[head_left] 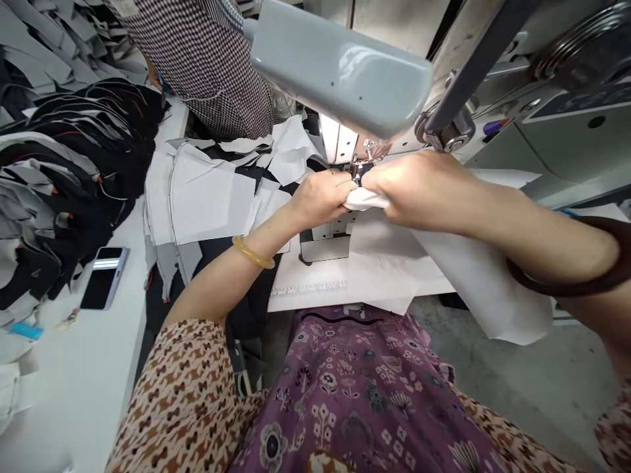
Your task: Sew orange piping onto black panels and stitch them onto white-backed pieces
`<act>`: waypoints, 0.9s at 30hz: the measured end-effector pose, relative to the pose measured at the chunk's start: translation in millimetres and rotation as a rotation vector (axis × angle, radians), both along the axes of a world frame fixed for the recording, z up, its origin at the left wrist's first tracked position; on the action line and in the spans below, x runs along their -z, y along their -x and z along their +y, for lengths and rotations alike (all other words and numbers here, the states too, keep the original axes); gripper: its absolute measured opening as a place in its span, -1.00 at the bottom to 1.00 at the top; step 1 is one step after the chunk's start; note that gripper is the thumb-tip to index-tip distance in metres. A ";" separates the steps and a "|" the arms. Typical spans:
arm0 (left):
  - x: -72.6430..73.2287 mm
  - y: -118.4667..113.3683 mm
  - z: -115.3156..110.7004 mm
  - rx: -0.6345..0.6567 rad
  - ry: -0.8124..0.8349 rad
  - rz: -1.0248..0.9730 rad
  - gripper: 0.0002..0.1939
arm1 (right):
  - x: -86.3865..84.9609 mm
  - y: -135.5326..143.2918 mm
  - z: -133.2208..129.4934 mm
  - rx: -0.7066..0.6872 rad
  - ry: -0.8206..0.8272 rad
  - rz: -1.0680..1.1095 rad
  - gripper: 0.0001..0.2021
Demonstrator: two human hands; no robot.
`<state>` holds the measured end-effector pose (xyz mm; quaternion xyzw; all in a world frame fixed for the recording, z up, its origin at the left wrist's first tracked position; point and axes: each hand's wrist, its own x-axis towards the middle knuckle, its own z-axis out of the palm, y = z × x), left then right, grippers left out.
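White, thin, soft-looking cloth (365,199), and it's bunched right between two bare hands, just in front of the metal needle area (363,159) of a grey, glossy sewing machine (340,66)! Left hand (321,197) has its fingers bent, pinching the near end of the folds; from where I stand, its thumb is hard to make out. Right hand (411,187) is curled tight, back of the hand up, gripping the other end. Below the right forearm, a broad white panel (486,286) slopes over the table's front edge and hangs down; whether it joins the bunched cloth, I can't tell, the arm covers that stretch. Printed ruler marks (310,289) run along the white tabletop (290,300) close to the edge. Over on the left, white cut pieces (210,203) lie across black material, and past them a phone (103,279) sits on a white side table (89,368) near a heap of black and grey pieces (83,144). Behind it all, a person in black-and-white checked clothing (207,72) stands close to the machine.
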<state>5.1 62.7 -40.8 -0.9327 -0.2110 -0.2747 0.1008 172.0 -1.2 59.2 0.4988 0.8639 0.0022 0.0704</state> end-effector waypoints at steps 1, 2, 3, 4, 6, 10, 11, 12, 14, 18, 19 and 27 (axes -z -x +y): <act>-0.7 0.0 -0.5 -0.015 -0.005 -0.009 -0.64 | -0.1 3.3 -2.7 0.002 0.005 -0.019 -0.82; -1.0 0.3 -1.9 -0.030 -0.020 -0.019 -0.65 | 1.5 7.1 -6.9 -0.001 0.005 -0.036 -0.81; -1.0 0.8 -4.1 -0.036 -0.049 -0.023 -0.68 | 5.0 11.1 -12.5 -0.010 -0.005 -0.048 -0.79; -0.6 1.5 -6.7 -0.032 -0.089 -0.022 -0.72 | 10.1 14.8 -18.9 -0.022 -0.018 -0.056 -0.75; 1.7 3.2 -12.7 0.006 -0.193 -0.014 -0.77 | 23.8 20.0 -32.0 -0.055 -0.036 -0.062 -0.67; 16.1 3.7 -22.1 0.018 -0.348 -0.091 -0.80 | 46.5 19.5 -47.2 -0.101 -0.119 -0.041 -0.64; 21.1 3.0 -23.4 -0.001 -0.365 -0.134 -0.81 | 48.8 18.3 -48.1 -0.108 -0.144 -0.034 -0.66; 26.0 2.1 -24.2 -0.021 -0.375 -0.177 -0.83 | 49.8 17.3 -48.2 -0.111 -0.165 -0.028 -0.67; 34.4 -0.3 -25.1 -0.057 -0.399 -0.253 -0.84 | 49.0 16.3 -46.8 -0.112 -0.191 -0.023 -0.70; 43.5 -5.0 -22.4 -0.136 -0.375 -0.323 -0.82 | 45.1 18.7 -41.1 -0.094 -0.214 -0.049 -0.70; 44.7 -5.2 -20.5 -0.152 -0.352 -0.344 -0.81 | 45.0 20.3 -39.5 -0.089 -0.222 -0.060 -0.69; 30.4 21.0 -19.6 -0.028 -0.066 -0.231 -0.74 | 61.3 49.4 -49.5 0.125 -0.223 -0.076 -0.68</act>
